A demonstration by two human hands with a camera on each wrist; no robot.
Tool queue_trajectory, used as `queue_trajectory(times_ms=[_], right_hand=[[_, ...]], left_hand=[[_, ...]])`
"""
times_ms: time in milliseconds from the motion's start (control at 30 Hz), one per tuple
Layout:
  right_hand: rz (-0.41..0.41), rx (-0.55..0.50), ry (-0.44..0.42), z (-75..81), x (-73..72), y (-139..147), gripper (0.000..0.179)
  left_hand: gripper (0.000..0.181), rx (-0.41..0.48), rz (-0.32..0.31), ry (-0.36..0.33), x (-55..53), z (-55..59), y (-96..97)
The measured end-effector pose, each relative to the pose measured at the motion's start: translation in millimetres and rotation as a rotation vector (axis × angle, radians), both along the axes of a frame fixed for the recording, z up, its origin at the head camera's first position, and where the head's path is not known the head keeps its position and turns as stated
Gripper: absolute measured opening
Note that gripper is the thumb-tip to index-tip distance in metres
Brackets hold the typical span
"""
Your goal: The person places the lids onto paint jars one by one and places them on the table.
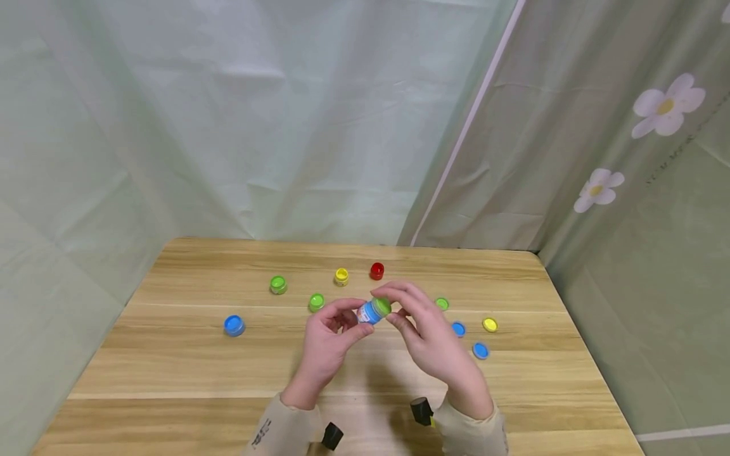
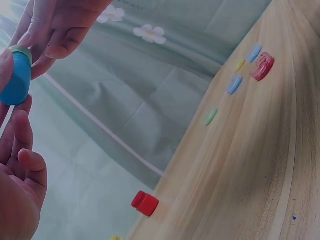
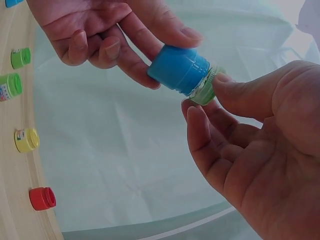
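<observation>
Between both hands, above the table, is a small blue jar (image 1: 367, 313) with a label on its side. My left hand (image 1: 326, 342) pinches its body between thumb and fingers. At the jar's mouth sits a green lid (image 3: 204, 91), slightly askew in the right wrist view. The thumb and fingers of my right hand (image 1: 429, 337) pinch this lid. The jar lies tilted, its lidded end toward the right hand. Whether the lid is fully seated cannot be told.
On the wooden table (image 1: 171, 380) stand a blue jar (image 1: 234, 325), two green jars (image 1: 278, 285), a yellow jar (image 1: 341, 277) and a red jar (image 1: 377, 271). Loose lids lie right: green (image 1: 441, 304), yellow (image 1: 490, 325), two blue (image 1: 481, 351) and a red lid (image 2: 262, 66). Curtains surround the table.
</observation>
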State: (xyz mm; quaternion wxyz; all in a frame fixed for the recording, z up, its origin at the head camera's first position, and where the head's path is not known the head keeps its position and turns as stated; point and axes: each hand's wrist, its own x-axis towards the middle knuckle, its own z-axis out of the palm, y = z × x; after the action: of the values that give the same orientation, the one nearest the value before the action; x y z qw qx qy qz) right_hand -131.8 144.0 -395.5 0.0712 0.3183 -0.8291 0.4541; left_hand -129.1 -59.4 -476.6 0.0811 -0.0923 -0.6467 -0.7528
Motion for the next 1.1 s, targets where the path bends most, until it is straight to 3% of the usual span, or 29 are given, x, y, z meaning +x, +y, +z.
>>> queue_trajectory(times_ms=[733, 900, 1100], right_hand=[[0.0, 0.036, 0.014, -0.5, 0.5, -2, 0.045], [-0.047, 0.03, 0.006, -1.6, -2.7, 6, 0.045], [-0.141, 0.095, -0.057, -6.0, -9.0, 19, 0.048]], left_hand=[[0.035, 0.005, -0.014, 0.017, 1.2, 1.5, -1.8], [0.036, 0.017, -0.009, 0.006, 0.8, 3.5, -1.4], [0.037, 0.033, -0.017, 0.007, 1.3, 4.8, -0.7]])
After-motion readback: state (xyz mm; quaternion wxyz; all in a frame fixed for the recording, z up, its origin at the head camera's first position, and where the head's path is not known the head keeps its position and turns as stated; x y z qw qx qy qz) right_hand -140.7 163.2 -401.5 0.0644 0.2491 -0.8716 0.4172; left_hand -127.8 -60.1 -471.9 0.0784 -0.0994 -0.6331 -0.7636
